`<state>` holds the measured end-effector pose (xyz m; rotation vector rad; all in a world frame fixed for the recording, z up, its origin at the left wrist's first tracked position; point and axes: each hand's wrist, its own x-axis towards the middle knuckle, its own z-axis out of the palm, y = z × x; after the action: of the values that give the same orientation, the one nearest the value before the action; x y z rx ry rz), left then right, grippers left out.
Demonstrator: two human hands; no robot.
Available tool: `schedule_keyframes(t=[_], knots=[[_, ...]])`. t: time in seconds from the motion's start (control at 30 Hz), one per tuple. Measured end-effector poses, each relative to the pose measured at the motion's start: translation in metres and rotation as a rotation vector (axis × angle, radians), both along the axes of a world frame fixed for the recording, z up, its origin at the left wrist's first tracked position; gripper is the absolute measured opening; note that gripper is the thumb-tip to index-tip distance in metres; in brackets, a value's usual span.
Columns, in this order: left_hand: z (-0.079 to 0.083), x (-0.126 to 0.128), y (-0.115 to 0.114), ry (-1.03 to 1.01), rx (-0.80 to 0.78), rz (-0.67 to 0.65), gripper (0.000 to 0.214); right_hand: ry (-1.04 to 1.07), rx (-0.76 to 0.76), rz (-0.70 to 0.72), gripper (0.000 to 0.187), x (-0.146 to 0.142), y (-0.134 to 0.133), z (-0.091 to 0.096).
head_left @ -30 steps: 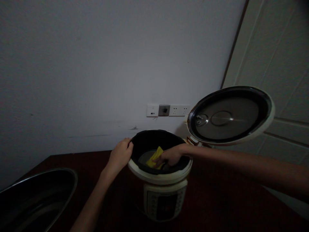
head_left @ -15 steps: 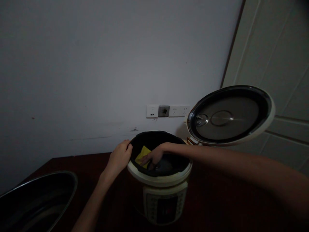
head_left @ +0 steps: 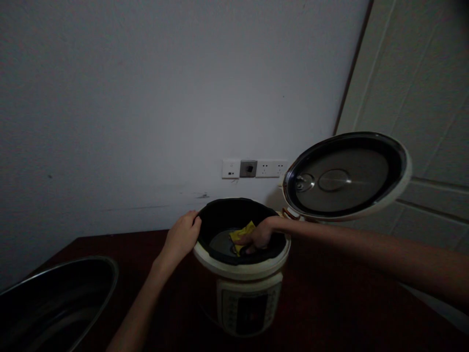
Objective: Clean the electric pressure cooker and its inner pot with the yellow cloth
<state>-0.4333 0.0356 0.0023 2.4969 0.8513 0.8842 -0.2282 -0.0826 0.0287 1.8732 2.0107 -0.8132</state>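
Observation:
A white rice cooker [head_left: 245, 293] stands on a dark table [head_left: 330, 303] with its lid [head_left: 344, 176] swung open to the right. My left hand [head_left: 181, 237] grips the cooker's left rim, fingers curled over the edge. My right hand [head_left: 258, 237] reaches down into the dark cavity and presses a yellow cloth [head_left: 242, 233] against the inside, fingers closed on it. The cavity's bottom shows grey to the left of the cloth.
A large metal inner pot [head_left: 54, 303] lies at the left front of the table. Wall sockets [head_left: 256, 168] sit on the white wall behind the cooker. A pale door [head_left: 421, 98] fills the right side.
My right hand swept the yellow cloth to the left wall of the cavity, then back toward the right side. My left hand stayed on the rim.

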Motion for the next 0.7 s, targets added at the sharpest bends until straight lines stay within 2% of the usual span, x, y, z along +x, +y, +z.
schedule_keyframes(t=[0.07, 0.17, 0.3, 0.4, 0.47, 0.57, 0.7], knots=[[0.001, 0.000, 0.000, -0.002, 0.002, 0.000, 0.042, -0.017, -0.094, -0.008, 0.062, -0.010, -0.010, 0.008], [0.001, -0.001, 0.000, 0.000, -0.002, -0.014, 0.042, -0.008, -0.256, -0.091, 0.069, -0.023, -0.016, 0.016], [0.000, 0.000, 0.002, 0.012, 0.003, -0.006, 0.041, 0.210, -0.473, -0.226, 0.046, -0.032, -0.019, 0.017], [-0.001, 0.000, 0.003, 0.008, 0.003, 0.000, 0.042, 0.313, -0.554, -0.273, 0.036, -0.034, -0.017, 0.013], [-0.002, 0.000, 0.003, 0.004, -0.009, -0.009, 0.042, 0.317, -0.540, -0.215, 0.035, -0.036, -0.012, 0.008], [-0.002, 0.001, 0.003, -0.006, -0.011, -0.009, 0.041, 0.311, -0.447, -0.041, 0.034, -0.043, 0.004, -0.001], [-0.002, 0.001, 0.003, -0.018, -0.006, 0.002, 0.043, 0.245, -0.227, 0.141, 0.039, -0.046, 0.034, -0.012]])
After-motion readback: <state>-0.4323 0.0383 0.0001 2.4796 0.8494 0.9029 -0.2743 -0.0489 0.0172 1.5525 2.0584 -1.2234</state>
